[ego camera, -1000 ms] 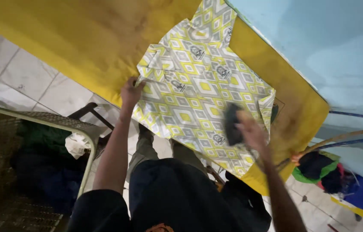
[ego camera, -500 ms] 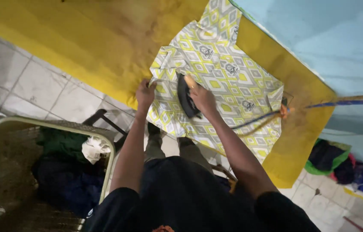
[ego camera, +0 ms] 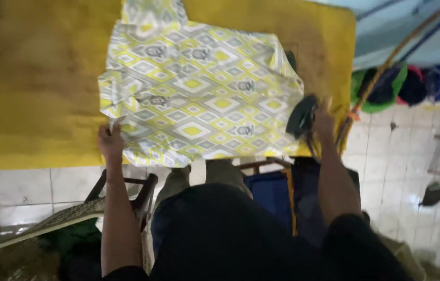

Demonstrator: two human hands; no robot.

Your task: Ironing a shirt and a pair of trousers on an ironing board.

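Patterned yellow-grey shirt (ego camera: 199, 88) lies flat on the yellow ironing board (ego camera: 38, 78). My left hand (ego camera: 110, 143) pinches its near-left hem; my right hand (ego camera: 324, 125) is closed round the dark iron (ego camera: 301, 115) at the right edge. Judgement: keep the hem taut, glide the iron flat, watch the cord

Yellow-grey diamond-patterned shirt (ego camera: 199, 99), yellow stained board cover (ego camera: 38, 78), dark iron (ego camera: 302, 115)

You have one view, worn on your head, looking steeply down over your own arms. It sits close above the yellow worktop (ego camera: 32, 78) and the tiled floor (ego camera: 402, 151) beside it.
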